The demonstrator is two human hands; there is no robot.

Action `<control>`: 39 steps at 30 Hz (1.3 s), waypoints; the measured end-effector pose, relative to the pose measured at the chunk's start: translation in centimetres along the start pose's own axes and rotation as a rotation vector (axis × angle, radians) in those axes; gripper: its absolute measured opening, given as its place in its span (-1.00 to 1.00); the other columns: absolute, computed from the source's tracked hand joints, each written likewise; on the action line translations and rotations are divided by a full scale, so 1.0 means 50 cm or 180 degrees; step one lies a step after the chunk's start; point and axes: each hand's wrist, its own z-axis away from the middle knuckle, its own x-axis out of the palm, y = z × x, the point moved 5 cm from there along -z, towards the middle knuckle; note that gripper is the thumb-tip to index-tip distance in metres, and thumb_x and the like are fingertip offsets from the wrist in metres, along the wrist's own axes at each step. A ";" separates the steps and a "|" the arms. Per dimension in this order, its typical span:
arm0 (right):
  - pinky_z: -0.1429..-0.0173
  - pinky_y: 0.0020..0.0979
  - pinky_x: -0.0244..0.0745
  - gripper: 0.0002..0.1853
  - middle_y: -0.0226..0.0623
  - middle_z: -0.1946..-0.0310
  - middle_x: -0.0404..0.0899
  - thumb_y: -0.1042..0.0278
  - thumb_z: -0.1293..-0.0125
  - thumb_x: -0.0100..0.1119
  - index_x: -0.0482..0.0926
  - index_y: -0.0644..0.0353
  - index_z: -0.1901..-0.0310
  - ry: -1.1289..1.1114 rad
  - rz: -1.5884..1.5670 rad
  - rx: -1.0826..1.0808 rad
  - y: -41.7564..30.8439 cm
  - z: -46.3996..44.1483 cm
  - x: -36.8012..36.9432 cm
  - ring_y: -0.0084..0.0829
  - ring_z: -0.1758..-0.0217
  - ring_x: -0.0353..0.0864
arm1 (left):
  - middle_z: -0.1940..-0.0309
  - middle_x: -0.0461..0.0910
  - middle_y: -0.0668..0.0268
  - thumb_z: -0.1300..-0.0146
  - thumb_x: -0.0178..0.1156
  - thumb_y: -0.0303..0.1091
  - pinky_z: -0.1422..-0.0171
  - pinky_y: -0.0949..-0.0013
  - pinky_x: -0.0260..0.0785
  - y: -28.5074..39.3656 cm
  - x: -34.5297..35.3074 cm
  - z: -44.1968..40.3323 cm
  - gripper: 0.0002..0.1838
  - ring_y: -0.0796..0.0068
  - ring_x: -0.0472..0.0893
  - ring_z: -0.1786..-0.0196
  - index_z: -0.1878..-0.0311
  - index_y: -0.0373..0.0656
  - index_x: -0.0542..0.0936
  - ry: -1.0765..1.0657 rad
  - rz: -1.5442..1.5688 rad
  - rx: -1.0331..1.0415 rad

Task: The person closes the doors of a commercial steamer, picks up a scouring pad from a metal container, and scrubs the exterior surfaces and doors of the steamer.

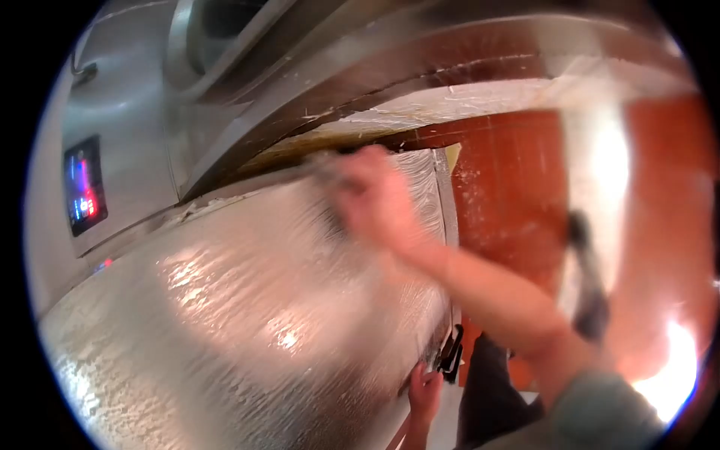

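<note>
My right hand (371, 195), smeared by motion, reaches across a wide, glossy, wet-looking surface (247, 300) with swirling streaks. Its fingers are closed round a blurred greyish thing (326, 172) pressed close to the surface, near its back edge; I cannot make out what that thing is. Lower in view, my left hand (425, 386) is at the surface's right-hand edge. The fingers there look closed, beside a black clip-like piece (451, 354); what they hold is not clear.
A metal machine housing with a lit display panel (86, 186) stands at the left. A curved metal rim (315, 82) runs along the back. To the right lies a red-brown tiled floor (510, 195) with a pale strip and a bright reflection. My dark-trousered leg (491, 390) is below.
</note>
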 end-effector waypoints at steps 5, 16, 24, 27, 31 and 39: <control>0.07 -0.21 0.58 -0.67 -0.14 0.24 0.63 0.44 -0.24 0.31 0.70 0.06 -0.07 -0.0492 -0.0131 0.1163 0.038 0.030 -0.034 -0.20 0.18 0.61 | 0.13 0.67 0.27 -0.34 0.33 -0.34 -0.03 0.47 0.48 -0.004 -0.007 0.024 -0.42 0.61 0.59 0.14 -0.33 -0.32 0.37 0.0287 -0.0458 0.0262; 0.17 -0.18 0.50 -0.60 -0.16 0.35 0.57 0.38 -0.12 0.46 0.71 0.08 -0.05 -0.0775 0.0010 0.1551 0.047 0.512 -0.089 -0.18 0.28 0.55 | -0.36 0.39 0.08 -0.37 0.23 -0.51 -0.19 0.34 0.50 0.009 0.000 0.039 -0.39 0.41 0.59 -0.12 -0.43 -0.32 0.25 -0.0080 0.0278 0.0177; -0.01 -0.11 0.57 -0.49 -0.14 0.14 0.58 0.56 -0.06 0.31 0.65 0.13 -0.14 -0.0254 0.0088 0.0866 0.032 0.391 -0.035 -0.05 0.03 0.58 | -0.39 0.37 0.03 -0.36 0.12 -0.57 -0.20 0.29 0.49 0.036 -0.009 0.063 -0.40 0.25 0.60 -0.20 -0.45 -0.26 0.22 0.0110 0.0242 0.0273; -0.13 -0.06 0.58 -0.44 -0.13 0.08 0.58 0.61 -0.05 0.25 0.65 0.04 -0.17 -0.0672 -0.0180 0.0950 -0.032 0.447 -0.059 0.00 -0.16 0.58 | -0.37 0.39 0.03 -0.40 0.12 -0.55 -0.21 0.29 0.49 0.022 -0.004 0.079 -0.42 0.23 0.59 -0.23 -0.44 -0.25 0.23 0.0074 0.0518 0.0405; -0.13 -0.02 0.58 -0.59 0.05 0.10 0.53 0.58 -0.06 0.27 0.66 0.12 0.00 -0.0681 -0.0512 0.0950 -0.097 0.386 -0.062 0.11 -0.13 0.56 | -0.34 0.41 0.13 -0.37 0.11 -0.58 -0.16 0.33 0.49 0.019 -0.018 0.088 -0.43 0.30 0.59 -0.18 -0.43 -0.25 0.25 0.0132 0.0417 0.0360; -0.09 -0.24 0.63 -0.41 -0.13 0.17 0.58 0.53 -0.14 0.37 0.60 0.08 -0.27 -0.0982 -0.0087 0.1612 0.033 0.577 -0.061 -0.12 0.00 0.59 | -0.35 0.43 0.04 -0.38 0.15 -0.60 -0.07 0.29 0.59 -0.141 -0.054 0.114 -0.41 0.26 0.65 -0.11 -0.44 -0.27 0.22 0.0398 0.0059 -0.0450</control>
